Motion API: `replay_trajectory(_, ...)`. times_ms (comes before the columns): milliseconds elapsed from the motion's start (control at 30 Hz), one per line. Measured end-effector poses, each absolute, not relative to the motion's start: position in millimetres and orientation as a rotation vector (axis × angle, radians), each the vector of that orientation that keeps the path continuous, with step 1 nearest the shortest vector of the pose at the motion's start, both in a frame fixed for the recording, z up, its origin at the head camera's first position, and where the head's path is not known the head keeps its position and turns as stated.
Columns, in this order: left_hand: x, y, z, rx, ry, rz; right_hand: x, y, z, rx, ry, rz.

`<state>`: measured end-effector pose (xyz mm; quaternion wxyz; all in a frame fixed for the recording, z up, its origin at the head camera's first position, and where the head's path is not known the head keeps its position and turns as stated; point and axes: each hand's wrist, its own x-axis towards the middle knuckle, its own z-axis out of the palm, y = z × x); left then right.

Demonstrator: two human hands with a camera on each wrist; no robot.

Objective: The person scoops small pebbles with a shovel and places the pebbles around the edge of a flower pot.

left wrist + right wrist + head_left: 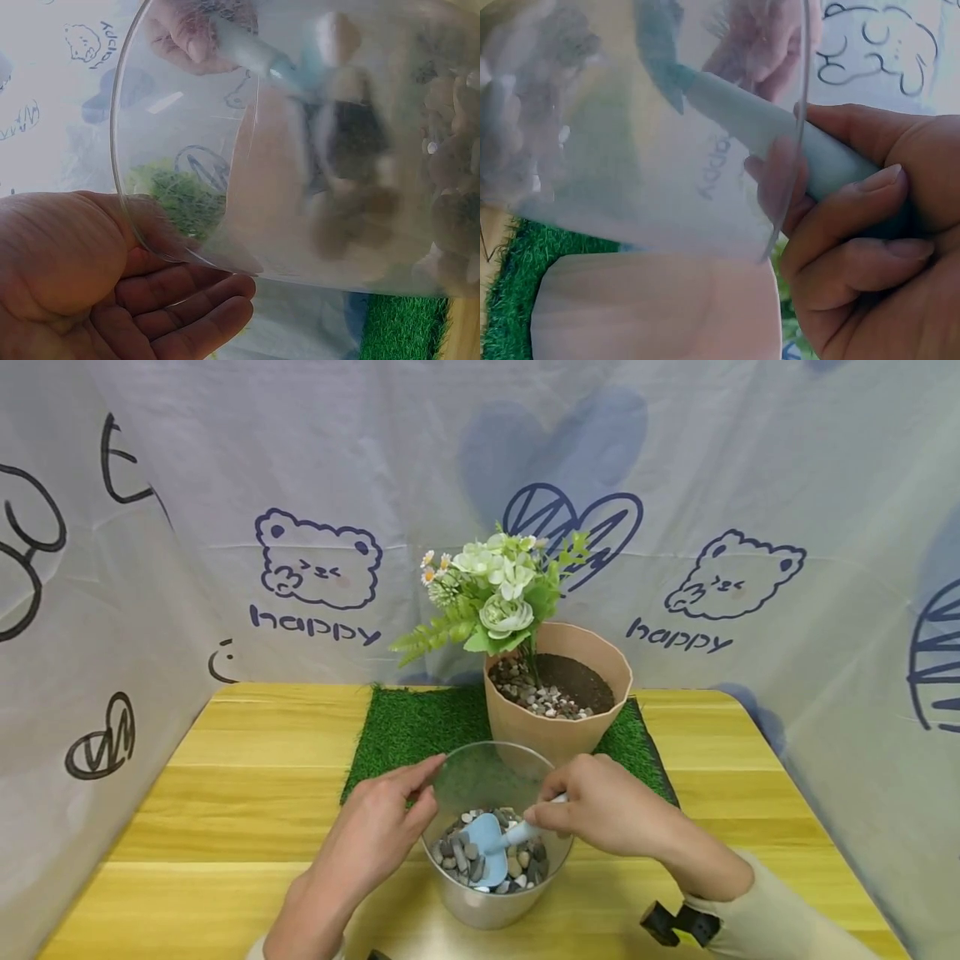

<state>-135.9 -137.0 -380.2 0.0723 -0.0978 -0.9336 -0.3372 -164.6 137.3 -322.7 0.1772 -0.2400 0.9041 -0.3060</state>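
A clear plastic bucket [483, 908] holding grey, white and tan pebbles [519, 867] stands near the front of the table. My right hand [611, 806] grips the pale handle of a small light-blue shovel [487, 852], fingers curled round it at the bucket's rim. The shovel's blade lies tilted among the pebbles. On the left, my left hand [375, 822] rests against the bucket's outer wall by the rim. In the left wrist view its fingers [187, 319] are loosely extended along the clear wall, not wrapped round it.
Behind the bucket stands a peach flowerpot [555, 735] with dark soil, pebbles and upright white-and-green flowers [506, 602]. It sits on a green turf mat [420, 727]. The wooden table [225, 827] meets printed cloth [435, 468] at the back and sides.
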Motion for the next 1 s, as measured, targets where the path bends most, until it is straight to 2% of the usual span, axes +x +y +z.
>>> replay_trajectory(500,-137.5,-136.5,-379.3,-0.317,-2.816,-1.009,-152.6,148.3,-324.0,-0.476,2.652,-0.979)
replay_trajectory(1000,-135.7,-138.9,-379.4,-0.307,-2.820,-1.039,-149.9,164.6,-333.9,-0.490,2.566,-1.080)
